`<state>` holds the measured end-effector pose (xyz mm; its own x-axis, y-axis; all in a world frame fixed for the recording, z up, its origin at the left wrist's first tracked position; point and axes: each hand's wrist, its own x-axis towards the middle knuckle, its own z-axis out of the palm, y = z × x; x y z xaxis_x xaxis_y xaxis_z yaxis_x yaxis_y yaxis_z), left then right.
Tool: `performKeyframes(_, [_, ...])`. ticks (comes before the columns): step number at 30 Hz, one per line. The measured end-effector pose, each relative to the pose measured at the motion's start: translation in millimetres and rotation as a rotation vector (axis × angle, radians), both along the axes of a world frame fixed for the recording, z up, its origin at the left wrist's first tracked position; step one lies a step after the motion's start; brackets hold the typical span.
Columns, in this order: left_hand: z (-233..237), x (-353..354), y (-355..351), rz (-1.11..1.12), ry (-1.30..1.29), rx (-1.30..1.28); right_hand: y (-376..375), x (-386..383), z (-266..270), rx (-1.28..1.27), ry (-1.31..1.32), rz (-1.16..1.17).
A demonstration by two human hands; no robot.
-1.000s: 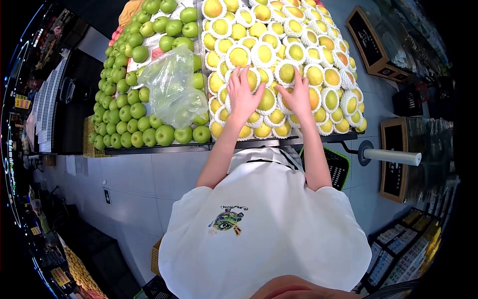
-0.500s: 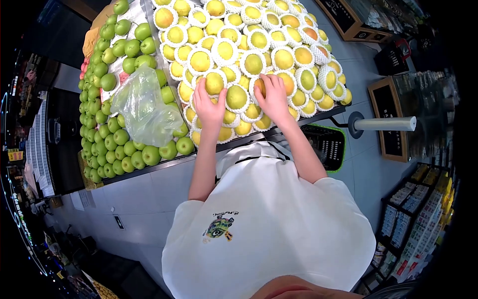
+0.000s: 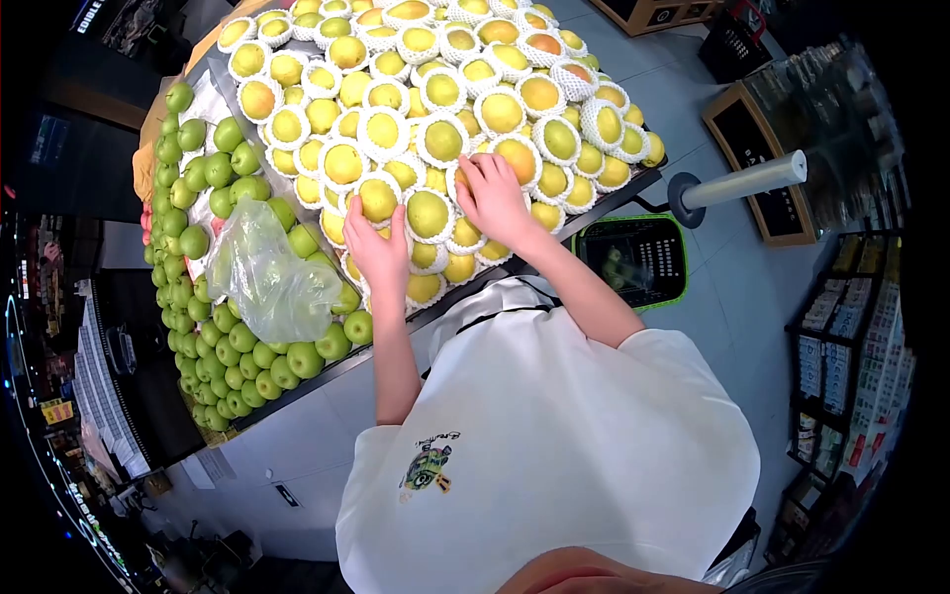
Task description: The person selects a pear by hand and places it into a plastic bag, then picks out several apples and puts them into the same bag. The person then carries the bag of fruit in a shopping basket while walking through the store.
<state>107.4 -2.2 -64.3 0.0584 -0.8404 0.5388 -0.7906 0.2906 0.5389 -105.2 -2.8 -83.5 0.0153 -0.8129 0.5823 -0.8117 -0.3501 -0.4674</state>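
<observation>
Yellow fruits in white foam nets (image 3: 440, 141) are heaped on a sloping display. My left hand (image 3: 378, 247) rests at the heap's front edge, fingers and thumb apart around the lower side of a yellow fruit (image 3: 378, 200). My right hand (image 3: 495, 203) lies on the heap further right, its fingers spread over a netted fruit that they partly hide. Between the two hands sits a greenish-yellow fruit (image 3: 428, 214) in its net. Neither hand has lifted a fruit.
Green apples (image 3: 242, 361) fill the display's left part, with a clear plastic bag (image 3: 272, 282) on them. A black basket with a green rim (image 3: 633, 259) stands below the right edge, near a plastic roll on a stand (image 3: 747, 181). Shelves (image 3: 841, 346) are at right.
The view has turned and shifted, so the display appears tilted and further left. Both hands stay near the same fruits; my right hand's fingers have shifted slightly on the fruit.
</observation>
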Motion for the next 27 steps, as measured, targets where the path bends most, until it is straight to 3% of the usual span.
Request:
performKeyframes(5, [2.5, 2.2, 2.9, 0.0, -0.024, 0.051, 2.1, 2.3, -5.9, -0.022, 0.017, -0.023])
performKeyframes(11, [0.9, 13.3, 14.2, -0.053, 0.246, 0.134, 6.2, 7.1, -11.1, -0.055, 0.059, -0.055])
performKeyframes(13, [-1.7, 17.6, 26.7, 0.207, -0.033, 0.126, 6.5, 6.5, -11.9, -0.039, 0.061, -0.062])
performKeyframes(14, [-3.6, 18.7, 32.4, 0.242, -0.014, 0.132, 6.8, 6.3, -12.0, -0.046, 0.056, -0.058])
performKeyframes(20, [-22.9, 18.5, 52.7, 0.061, -0.036, 0.082, 7.5, 4.6, -7.5, -0.051, 0.04, -0.057])
performKeyframes(27, [-26.6, 15.0, 56.1, 0.041, -0.063, 0.084, 12.1, -1.7, 1.1, -0.03, -0.088, 0.013])
